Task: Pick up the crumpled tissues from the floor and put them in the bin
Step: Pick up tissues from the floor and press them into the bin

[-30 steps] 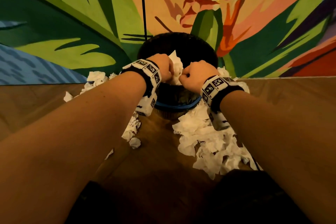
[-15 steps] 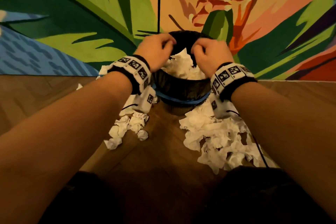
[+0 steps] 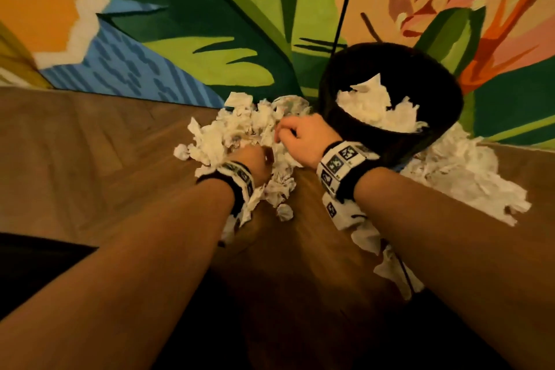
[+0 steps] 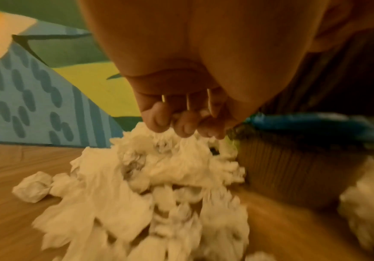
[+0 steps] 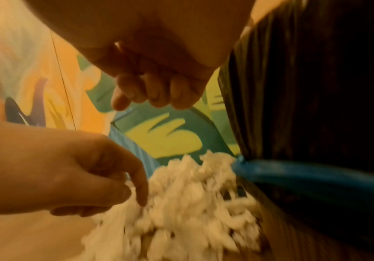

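The bin [image 3: 363,137] with a black liner stands against the wall, part filled with white tissues [image 3: 377,108]. A heap of crumpled tissues [image 3: 237,132] lies on the floor to its left, and both hands are down on it. My left hand [image 3: 264,156] has curled fingertips [image 4: 182,128] dug into the top of the heap [image 4: 159,176], pinching tissue. My right hand [image 3: 282,134] hovers just over the heap beside the bin, its fingers [image 5: 154,97] loosely curled with nothing in them. The left hand [image 5: 134,187] also shows in the right wrist view.
A second spread of tissues [image 3: 468,177] lies on the wooden floor [image 3: 90,159] right of the bin. A painted wall [image 3: 210,39] stands close behind, with a thin black cable [image 3: 345,3] running down it. A blue band [image 5: 315,178] rings the bin's side.
Both hands have left the bin's mouth and dropped down and left onto the floor heap. My view has turned left, so the bin now sits at the right.
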The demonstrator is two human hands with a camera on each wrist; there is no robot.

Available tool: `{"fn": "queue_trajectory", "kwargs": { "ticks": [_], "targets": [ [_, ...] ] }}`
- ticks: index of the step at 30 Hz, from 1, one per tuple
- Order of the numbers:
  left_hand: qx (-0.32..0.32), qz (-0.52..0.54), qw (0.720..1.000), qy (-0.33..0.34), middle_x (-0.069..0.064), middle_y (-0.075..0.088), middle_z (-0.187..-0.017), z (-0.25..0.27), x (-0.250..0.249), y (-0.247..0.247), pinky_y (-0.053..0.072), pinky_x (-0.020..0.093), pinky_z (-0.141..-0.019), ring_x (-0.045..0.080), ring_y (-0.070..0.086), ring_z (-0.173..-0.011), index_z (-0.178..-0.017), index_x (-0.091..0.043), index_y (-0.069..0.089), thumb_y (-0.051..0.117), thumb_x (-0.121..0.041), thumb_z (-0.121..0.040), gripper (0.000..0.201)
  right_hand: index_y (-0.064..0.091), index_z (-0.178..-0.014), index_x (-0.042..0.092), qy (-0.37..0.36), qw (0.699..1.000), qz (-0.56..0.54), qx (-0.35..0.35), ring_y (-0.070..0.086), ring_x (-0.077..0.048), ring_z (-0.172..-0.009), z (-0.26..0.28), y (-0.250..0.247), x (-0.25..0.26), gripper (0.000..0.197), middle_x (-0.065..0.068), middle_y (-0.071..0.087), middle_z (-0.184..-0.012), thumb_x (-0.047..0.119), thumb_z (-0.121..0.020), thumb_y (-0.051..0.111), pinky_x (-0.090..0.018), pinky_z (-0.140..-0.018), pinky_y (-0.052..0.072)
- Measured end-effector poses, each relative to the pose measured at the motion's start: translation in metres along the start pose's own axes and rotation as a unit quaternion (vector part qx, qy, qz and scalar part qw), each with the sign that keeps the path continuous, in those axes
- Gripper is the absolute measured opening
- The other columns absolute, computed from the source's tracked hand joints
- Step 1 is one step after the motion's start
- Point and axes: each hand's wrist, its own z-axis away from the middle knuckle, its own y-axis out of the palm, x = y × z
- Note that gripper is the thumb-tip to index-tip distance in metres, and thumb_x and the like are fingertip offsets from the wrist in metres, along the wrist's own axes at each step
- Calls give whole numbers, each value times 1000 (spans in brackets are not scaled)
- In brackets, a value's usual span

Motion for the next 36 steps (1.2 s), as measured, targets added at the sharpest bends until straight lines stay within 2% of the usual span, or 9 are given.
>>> {"fn": "queue_trajectory", "kwargs": {
  "ticks": [4,9,13,17,22,25,30,33,36],
  "targets": [
    [69,-70,995,-29,13,61,-123,7,10,47,52,40,-88,32,60,-109,-126,-17,55,42,-26,-99,31,69,-92,20,59,994,12,95,62,-24,-85,9,46,-33,26,-5,70,-95,27,-93,44,-39,-78,54],
    [98,16,983,-153,12,39,-140,25,16,107,49,46,-96,34,53,-119,-135,-20,45,45,-31,-98,39,66,-107,22,96,982,33,157,57,-22,-102,30,96,-66,24,-5,63,-113,17,-92,48,-32,-88,49],
    [121,14,970,-208,12,10,-156,32,19,139,46,48,-99,38,36,-134,-149,-29,24,54,-26,-93,63,55,-128,33,89,963,63,246,37,-22,-129,43,124,-77,40,7,41,-142,17,-91,51,-38,-108,37],
    [156,24,957,-245,10,13,-150,29,24,145,45,50,-98,38,34,-131,-146,-33,25,66,-30,-86,73,44,-140,38,70,943,69,318,17,-26,-144,56,143,-79,60,15,17,-158,11,-88,54,-43,-114,31],
    [132,40,956,-258,12,21,-148,25,31,148,46,47,-100,37,36,-129,-144,-21,30,55,-17,-93,56,49,-137,30,121,933,85,328,18,-31,-144,71,155,-85,60,8,28,-151,7,-84,67,-42,-113,31],
    [126,32,962,-242,13,27,-148,24,31,150,45,44,-101,36,37,-130,-145,-14,27,53,-14,-95,57,58,-107,24,141,938,90,305,27,-32,-139,76,153,-89,28,2,41,-136,7,-85,66,-41,-109,36],
    [128,48,967,-217,10,44,-136,27,32,150,51,48,-88,35,54,-117,-137,-21,30,46,-12,-96,45,42,-73,26,197,943,82,254,51,-18,-86,74,145,-93,29,1,49,-106,4,-83,59,-30,-71,45],
    [108,35,970,-215,8,55,-124,31,33,148,52,46,-80,32,60,-107,-133,-27,29,46,-15,-97,42,43,-86,30,206,948,63,233,52,-14,-78,66,147,-91,28,1,52,-108,8,-83,61,-29,-63,46],
    [111,21,965,-237,5,60,-117,35,33,145,49,47,-87,28,62,-104,-133,-27,30,53,-23,-92,48,43,-120,35,170,955,75,232,54,-23,-107,55,155,-84,47,4,33,-140,10,-84,61,-34,-74,53]
  ]
}}
